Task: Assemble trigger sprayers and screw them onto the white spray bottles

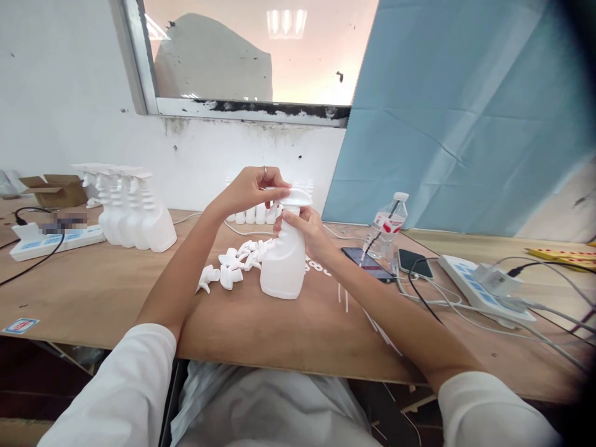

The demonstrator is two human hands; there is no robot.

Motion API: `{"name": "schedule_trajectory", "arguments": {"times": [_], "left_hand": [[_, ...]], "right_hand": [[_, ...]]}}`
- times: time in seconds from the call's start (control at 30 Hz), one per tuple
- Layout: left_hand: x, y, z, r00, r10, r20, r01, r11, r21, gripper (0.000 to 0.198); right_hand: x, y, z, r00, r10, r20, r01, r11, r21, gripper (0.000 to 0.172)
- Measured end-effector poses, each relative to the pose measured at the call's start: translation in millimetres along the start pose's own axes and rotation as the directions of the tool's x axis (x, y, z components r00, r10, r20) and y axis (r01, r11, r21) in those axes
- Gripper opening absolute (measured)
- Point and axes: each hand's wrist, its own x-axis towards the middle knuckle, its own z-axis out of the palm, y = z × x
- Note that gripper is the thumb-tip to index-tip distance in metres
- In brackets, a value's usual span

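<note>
A white plastic bottle (284,264) stands upright on the wooden table (93,292) just left of the frame's centre, with both hands meeting at its top. The left hand (249,189) comes in from the left above the bottle. Its fingers (274,185) are curled down and closed over the near edge of the white spray head (298,197), which sits on the bottle's mouth. A ring (265,167) shows on one finger. The right hand (310,234) reaches in from the right, just below the spray head. It is wrapped closed around the bottle's narrow neck, with the thumb across the front and the other fingers hidden behind. The bottle's wide body below the hand is bare and rests on the table. Just left of the bottle's base lies a pile of loose spray heads (233,267), close to it. Further left, at mid-height in the frame, is a cluster of bottles with heads fitted (135,217), with a power strip (51,239) and a cardboard box (56,189) beyond them. A row of small white bottles (251,215) lines the wall behind the hands. Right of centre are a water bottle (386,233), two phones (367,264), and a second power strip (484,288) with cables.
</note>
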Motion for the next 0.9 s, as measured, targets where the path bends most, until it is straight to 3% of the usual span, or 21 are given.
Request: {"name": "schedule_trajectory", "arguments": {"times": [0.23,0.4,0.57,0.7,0.8,0.9], "left_hand": [[-17,-17,4.5,0.997,-0.040,0.060,0.042,0.998,-0.047,0.046],[-61,-46,25.6,0.982,-0.186,-0.029,0.181,0.977,-0.113,0.048],[-101,-63,46.8,0.932,-0.353,0.085,0.356,0.934,-0.021,0.042],[-109,-65,57.9,0.942,-0.308,0.131,0.295,0.949,0.108,0.045],[-109,-62,60.4,0.952,-0.295,0.081,0.284,0.951,0.118,0.048],[-105,-54,54.9,0.955,-0.296,0.023,0.293,0.953,0.073,0.043]], "right_hand": [[1,-3,-8,0.996,0.087,0.017,-0.086,0.995,-0.058,0.025],[3,-3,-11,0.979,0.189,0.079,-0.185,0.981,-0.058,0.015],[1,-3,-11,0.984,0.163,0.066,-0.159,0.985,-0.070,0.010],[-3,-8,-9,0.980,0.158,0.119,-0.156,0.987,-0.027,0.022],[-4,-14,-6,0.980,0.147,0.132,-0.144,0.989,-0.033,0.033],[-3,-22,-6,0.995,0.051,0.084,-0.040,0.992,-0.121,0.033]]}}
